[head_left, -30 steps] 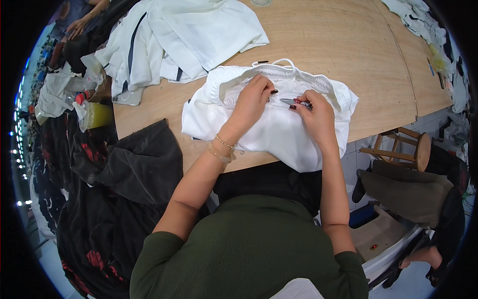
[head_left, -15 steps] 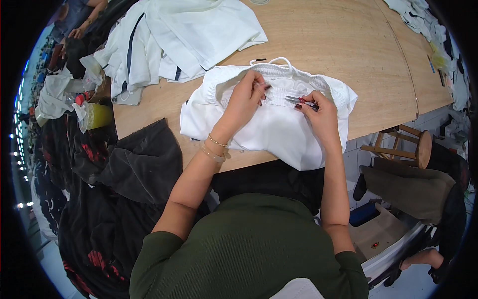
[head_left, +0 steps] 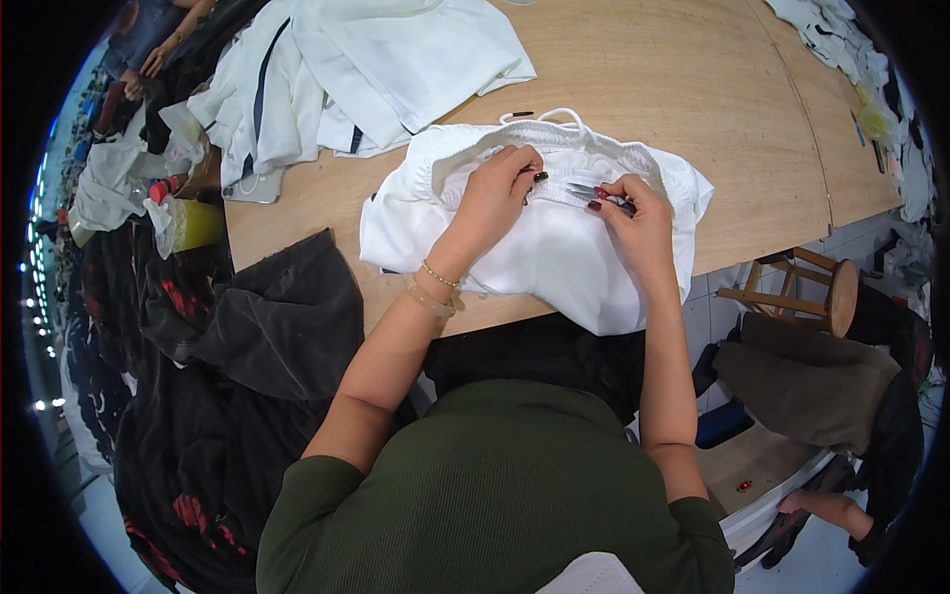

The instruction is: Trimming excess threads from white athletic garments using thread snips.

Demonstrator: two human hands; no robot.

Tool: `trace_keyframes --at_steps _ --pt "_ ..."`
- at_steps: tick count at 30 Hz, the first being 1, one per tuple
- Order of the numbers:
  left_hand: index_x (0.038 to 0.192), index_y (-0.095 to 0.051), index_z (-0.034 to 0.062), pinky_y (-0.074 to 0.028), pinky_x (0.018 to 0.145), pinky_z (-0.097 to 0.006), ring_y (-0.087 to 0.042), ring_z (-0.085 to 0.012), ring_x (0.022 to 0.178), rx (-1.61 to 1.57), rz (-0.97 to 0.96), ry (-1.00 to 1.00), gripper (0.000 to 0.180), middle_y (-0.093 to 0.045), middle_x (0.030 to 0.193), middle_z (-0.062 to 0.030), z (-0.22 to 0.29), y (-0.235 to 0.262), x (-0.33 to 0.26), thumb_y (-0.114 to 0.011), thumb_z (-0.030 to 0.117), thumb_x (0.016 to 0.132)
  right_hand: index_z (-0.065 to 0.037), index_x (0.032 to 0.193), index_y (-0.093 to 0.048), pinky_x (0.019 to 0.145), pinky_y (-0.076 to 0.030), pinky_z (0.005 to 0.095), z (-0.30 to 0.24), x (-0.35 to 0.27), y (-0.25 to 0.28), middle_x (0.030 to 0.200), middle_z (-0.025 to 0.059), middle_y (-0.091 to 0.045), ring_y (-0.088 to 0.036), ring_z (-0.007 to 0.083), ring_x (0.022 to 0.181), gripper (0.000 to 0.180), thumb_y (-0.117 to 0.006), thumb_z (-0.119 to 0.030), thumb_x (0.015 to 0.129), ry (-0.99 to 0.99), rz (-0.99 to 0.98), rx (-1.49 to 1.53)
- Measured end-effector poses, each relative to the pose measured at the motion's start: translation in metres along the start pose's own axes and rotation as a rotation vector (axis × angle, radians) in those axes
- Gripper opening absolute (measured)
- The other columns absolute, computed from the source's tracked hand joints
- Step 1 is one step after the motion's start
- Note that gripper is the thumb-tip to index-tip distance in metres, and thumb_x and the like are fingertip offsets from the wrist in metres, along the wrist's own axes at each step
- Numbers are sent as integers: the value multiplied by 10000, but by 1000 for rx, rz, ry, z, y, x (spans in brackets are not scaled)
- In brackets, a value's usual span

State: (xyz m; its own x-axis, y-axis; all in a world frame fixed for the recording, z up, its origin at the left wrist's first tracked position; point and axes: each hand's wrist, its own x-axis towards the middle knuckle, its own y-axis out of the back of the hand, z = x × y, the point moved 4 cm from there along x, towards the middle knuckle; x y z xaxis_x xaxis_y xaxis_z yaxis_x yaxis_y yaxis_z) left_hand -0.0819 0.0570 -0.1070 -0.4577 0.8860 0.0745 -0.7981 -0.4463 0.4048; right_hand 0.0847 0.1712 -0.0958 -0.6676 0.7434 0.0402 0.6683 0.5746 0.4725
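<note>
A white garment (head_left: 564,252) with a gathered elastic waistband lies at the table's near edge, its waist opening spread. A white drawstring (head_left: 569,113) loops out at the far side of the waist. My left hand (head_left: 500,193) is over the left part of the opening, thumb and fingers pinched together at the inner waistband. Whether cloth or a thread is between those fingertips is too small to tell. In my right hand (head_left: 638,218) is a small pair of thread snips (head_left: 586,189); the pointed blades aim left, over the waistband, a short gap from my left fingertips.
More white garments with dark stripes (head_left: 366,69) are heaped at the far left of the wooden table (head_left: 673,69). Dark cloth (head_left: 287,307) hangs at the left, near a container of yellow liquid (head_left: 198,226). A wooden stool (head_left: 841,297) and another person's arm (head_left: 836,510) are at right.
My left hand has turned slightly, its fingertips shifting a little right toward the snips. The snips have risen slightly. At the lower right, the other person's arm has moved.
</note>
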Motion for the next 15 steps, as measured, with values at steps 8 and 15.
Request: trace_keyframes --at_steps 8,15 --pt "942 -535 13 -427 578 -267 -492 -124 602 39 54 -22 39 -539 797 -72 7 0 1 -519 40 919 1 814 -583 671 -452 355 -23 1 -9 798 109 -614 -588 278 773 144 -672 -103 770 74 -49 -163" --pt "944 -518 40 -448 676 -391 -568 -329 780 28 44 45 44 -582 864 -127 7 0 1 -519 69 911 -14 814 -600 657 -452 358 -23 4 -14 796 96 -623 -596 274 764 157 -680 -144 775 85 -57 -171"
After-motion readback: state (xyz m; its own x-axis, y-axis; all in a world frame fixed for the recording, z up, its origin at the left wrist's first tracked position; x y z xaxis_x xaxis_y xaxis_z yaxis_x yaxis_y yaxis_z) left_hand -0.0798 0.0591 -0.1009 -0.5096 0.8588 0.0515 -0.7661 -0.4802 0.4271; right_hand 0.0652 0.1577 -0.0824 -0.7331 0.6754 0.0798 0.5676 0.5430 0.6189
